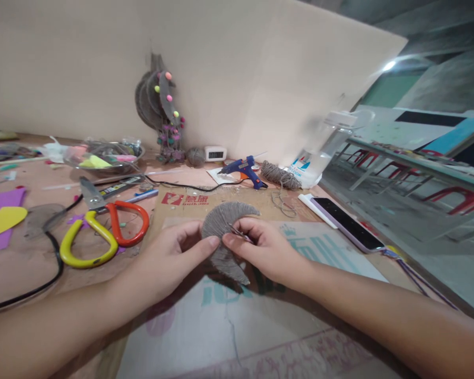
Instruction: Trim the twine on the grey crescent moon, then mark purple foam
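Grey crescent (220, 220) was gripped by the left hand (181, 255), seemingly for steadiness, with a thin strand (235, 230) pinched beside it between the right hand's (270, 250) fingers

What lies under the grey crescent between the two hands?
Around and below the grey crescent, between the left hand and right hand, a printed translucent sheet covers part of some cardboard. What is directly beneath is hidden.

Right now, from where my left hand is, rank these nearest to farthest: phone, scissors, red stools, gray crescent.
From the left hand:
1. Gray crescent, in its grip.
2. Scissors, to its left on the table.
3. Phone, beyond the right hand.
4. Red stools, off the table, far right.
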Action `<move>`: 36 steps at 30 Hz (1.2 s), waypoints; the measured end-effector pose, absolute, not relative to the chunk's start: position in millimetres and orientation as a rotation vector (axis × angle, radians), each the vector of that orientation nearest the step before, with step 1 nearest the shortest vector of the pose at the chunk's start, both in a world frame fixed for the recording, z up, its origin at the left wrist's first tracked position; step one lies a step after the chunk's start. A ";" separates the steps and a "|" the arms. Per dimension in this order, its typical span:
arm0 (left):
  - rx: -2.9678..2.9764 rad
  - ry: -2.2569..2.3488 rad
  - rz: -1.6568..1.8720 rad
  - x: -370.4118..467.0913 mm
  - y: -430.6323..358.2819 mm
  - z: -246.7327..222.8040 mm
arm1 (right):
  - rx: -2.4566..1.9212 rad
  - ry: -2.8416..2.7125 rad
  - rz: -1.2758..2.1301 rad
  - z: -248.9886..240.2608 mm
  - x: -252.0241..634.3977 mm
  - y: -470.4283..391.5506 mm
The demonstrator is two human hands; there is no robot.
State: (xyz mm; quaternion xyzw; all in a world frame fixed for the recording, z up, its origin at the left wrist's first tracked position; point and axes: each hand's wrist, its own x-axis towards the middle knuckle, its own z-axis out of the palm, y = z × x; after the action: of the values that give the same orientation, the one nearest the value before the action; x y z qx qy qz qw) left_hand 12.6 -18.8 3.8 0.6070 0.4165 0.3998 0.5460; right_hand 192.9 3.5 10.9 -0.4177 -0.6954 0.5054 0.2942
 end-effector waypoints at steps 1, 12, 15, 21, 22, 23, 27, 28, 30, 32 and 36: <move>1.432 0.972 0.952 12.6 -19.3 3.8 | -1.088 -1.814 1.405 10.0 193.5 4.3; 1.509 0.974 0.957 10.3 -20.5 6.2 | -0.817 -1.520 1.857 5.7 195.1 11.6; 1.466 0.983 0.956 12.4 -19.9 6.3 | -0.901 -1.666 1.701 8.2 195.3 12.8; 1.385 0.978 0.988 14.8 -16.3 5.4 | -1.018 -2.055 1.095 53.6 208.7 13.9; 1.389 0.967 0.991 14.6 -16.1 5.6 | -1.015 -2.097 1.011 62.7 212.4 13.9; 1.392 0.963 0.988 14.4 -16.1 5.8 | -1.032 -2.151 0.937 70.7 215.9 14.2; 1.377 0.973 0.990 14.4 -16.1 6.7 | -1.056 -2.250 0.805 86.1 223.6 20.9; 1.377 0.975 1.000 14.4 -15.9 6.7 | -1.044 -2.255 0.805 86.5 224.1 23.3; 1.388 0.978 1.018 14.2 -15.4 6.8 | -1.037 -2.267 0.801 84.7 224.7 26.5; 1.398 0.997 1.023 13.9 -15.3 7.2 | -1.038 -2.265 0.793 80.3 226.2 25.7; 1.332 1.025 1.054 13.0 -15.3 6.0 | -1.094 -2.213 0.745 61.3 232.8 13.3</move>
State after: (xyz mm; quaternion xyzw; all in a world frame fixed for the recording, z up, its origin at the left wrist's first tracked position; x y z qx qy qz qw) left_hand 13.0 -15.3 6.0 0.5620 0.4327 0.4447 0.5470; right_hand 232.8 13.3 61.3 -0.4077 -0.8243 0.2776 0.2778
